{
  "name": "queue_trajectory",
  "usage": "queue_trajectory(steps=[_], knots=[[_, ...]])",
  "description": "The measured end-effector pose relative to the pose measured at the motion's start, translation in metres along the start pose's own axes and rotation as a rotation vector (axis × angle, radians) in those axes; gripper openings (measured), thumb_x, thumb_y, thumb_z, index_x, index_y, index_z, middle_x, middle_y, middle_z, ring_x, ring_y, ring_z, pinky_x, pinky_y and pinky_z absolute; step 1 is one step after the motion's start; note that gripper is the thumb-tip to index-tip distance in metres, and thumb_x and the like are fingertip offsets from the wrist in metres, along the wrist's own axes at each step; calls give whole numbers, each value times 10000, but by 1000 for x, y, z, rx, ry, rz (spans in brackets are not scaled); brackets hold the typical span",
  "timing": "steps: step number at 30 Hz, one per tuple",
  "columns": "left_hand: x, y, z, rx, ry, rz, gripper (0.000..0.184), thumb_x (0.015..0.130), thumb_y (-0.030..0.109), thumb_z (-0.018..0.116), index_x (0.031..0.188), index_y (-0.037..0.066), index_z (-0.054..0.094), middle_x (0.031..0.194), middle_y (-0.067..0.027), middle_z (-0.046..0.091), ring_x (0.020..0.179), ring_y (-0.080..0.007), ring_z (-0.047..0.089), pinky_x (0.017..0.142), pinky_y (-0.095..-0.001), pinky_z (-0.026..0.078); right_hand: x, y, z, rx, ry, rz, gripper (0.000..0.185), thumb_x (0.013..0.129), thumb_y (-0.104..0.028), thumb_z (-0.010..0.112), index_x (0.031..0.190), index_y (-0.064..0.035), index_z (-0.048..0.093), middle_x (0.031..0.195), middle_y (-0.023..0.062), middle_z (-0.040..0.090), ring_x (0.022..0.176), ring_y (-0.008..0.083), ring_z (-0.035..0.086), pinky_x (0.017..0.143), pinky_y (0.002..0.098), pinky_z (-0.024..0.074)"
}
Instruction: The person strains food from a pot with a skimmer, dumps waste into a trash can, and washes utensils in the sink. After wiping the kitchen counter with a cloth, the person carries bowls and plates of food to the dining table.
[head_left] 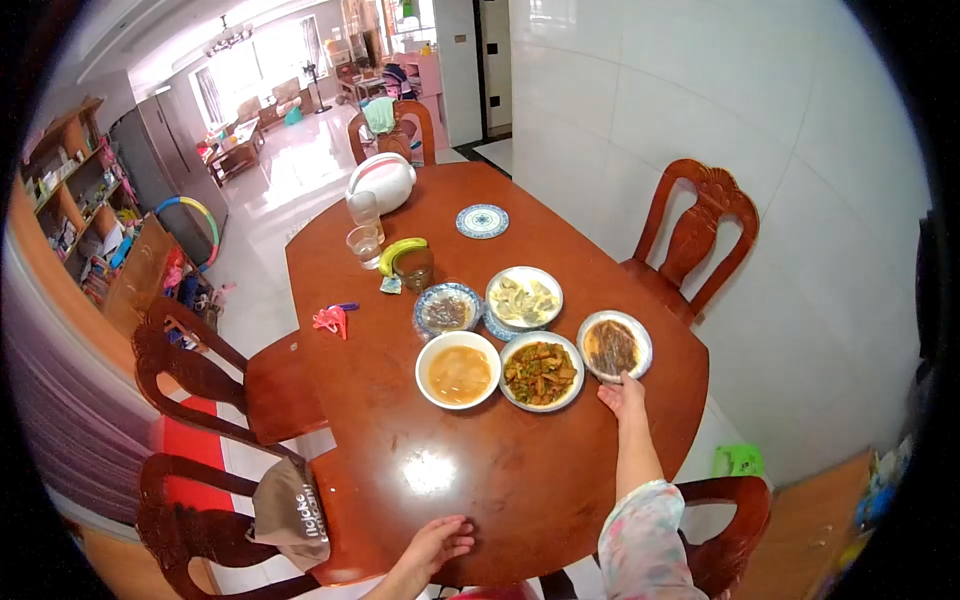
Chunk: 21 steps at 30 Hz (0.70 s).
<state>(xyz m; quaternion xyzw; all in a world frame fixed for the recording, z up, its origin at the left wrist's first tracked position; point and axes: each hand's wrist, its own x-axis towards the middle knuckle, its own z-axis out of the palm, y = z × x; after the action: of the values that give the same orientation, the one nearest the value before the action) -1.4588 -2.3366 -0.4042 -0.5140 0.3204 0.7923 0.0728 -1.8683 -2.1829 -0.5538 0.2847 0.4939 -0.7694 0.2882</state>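
My right hand (625, 397) grips the near rim of a plate of dark brown food (612, 347) at the right side of the table, the thumb over its edge. Over the table's near edge, my left hand (441, 543) holds nothing, its fingers loosely bent and apart. Left of the gripped plate is a plate of green and brown stir-fry (541, 371). Beside that stands a white bowl of cloudy soup (459, 371). Behind them are a plate of dumplings (524, 298) and a blue-patterned dish (447, 310) that looks covered with clear film.
On the wooden table (420, 510) are bananas (402, 252), a dark glass cup (413, 270), clear glasses (365, 245), a patterned trivet (482, 221), a white appliance (381, 183) and a pink item (331, 321). Several chairs surround it; one carries a brown cloth (290, 515). A tiled wall is at right.
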Motion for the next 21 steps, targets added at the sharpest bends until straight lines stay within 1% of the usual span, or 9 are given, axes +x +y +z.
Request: queue_trajectory(steps=[3,9,12,14,16,18,19,20,21], knots=[[3,-6,-15,-16,-62,5,207,859,142,518,1037,40,496,958,-106,590,776,-217,592,679,-326,503,-25,15,4,-80,120,-105,357,873,-264,460,1121,-13,410,967,189,534,702,271,565,574,392,512],[1,-17,-36,36,-176,-60,205,850,136,523,1028,38,502,936,-109,598,755,-213,597,650,-316,515,-134,70,8,354,86,-96,153,831,-214,473,841,-64,505,687,91,562,591,205,550,469,320,448],[-10,-21,-34,94,-249,-73,213,839,141,535,1026,39,511,916,-107,604,749,-202,598,648,-312,518,-259,116,26,8,-21,-232,122,808,-135,495,894,-51,514,718,96,576,528,180,544,399,293,426],[-23,-24,-38,179,-292,-91,212,839,160,533,1018,47,520,897,-100,606,743,-192,595,652,-303,514,-332,149,21,-147,-120,-149,154,799,-66,491,947,-39,525,757,98,595,577,168,574,437,273,467],[-41,-36,-39,330,-395,-135,212,833,218,529,983,70,551,865,-73,611,738,-159,587,640,-259,493,-381,198,-14,-339,-176,-134,233,794,-128,556,1007,-37,529,800,73,611,628,141,587,492,249,482],[-48,-54,-52,326,-519,-254,250,840,177,513,1028,14,536,938,-92,605,662,-148,570,532,-220,469,-432,236,-46,-449,-186,-154,274,818,-206,553,1049,-61,530,846,35,607,646,110,577,502,237,472],[-39,-72,-68,432,-585,-303,181,824,220,516,924,82,577,798,-26,580,670,-119,536,625,-226,459,-459,252,-62,-511,-129,-169,280,827,-238,547,1055,-77,532,850,19,601,645,101,571,499,236,467],[-27,-94,-85,523,-700,-176,150,832,193,505,886,67,567,808,-52,582,698,-145,547,631,-255,470,-475,270,-78,-531,-77,-177,250,821,-227,527,1031,-93,548,815,18,593,632,100,569,483,241,468],[-26,-100,-87,105,-1065,-673,322,830,101,500,1135,-2,488,795,-62,569,662,-145,555,556,-242,499,-493,284,-95,-546,-21,-174,227,816,-217,507,1007,-108,563,780,18,584,620,98,566,467,247,468]])
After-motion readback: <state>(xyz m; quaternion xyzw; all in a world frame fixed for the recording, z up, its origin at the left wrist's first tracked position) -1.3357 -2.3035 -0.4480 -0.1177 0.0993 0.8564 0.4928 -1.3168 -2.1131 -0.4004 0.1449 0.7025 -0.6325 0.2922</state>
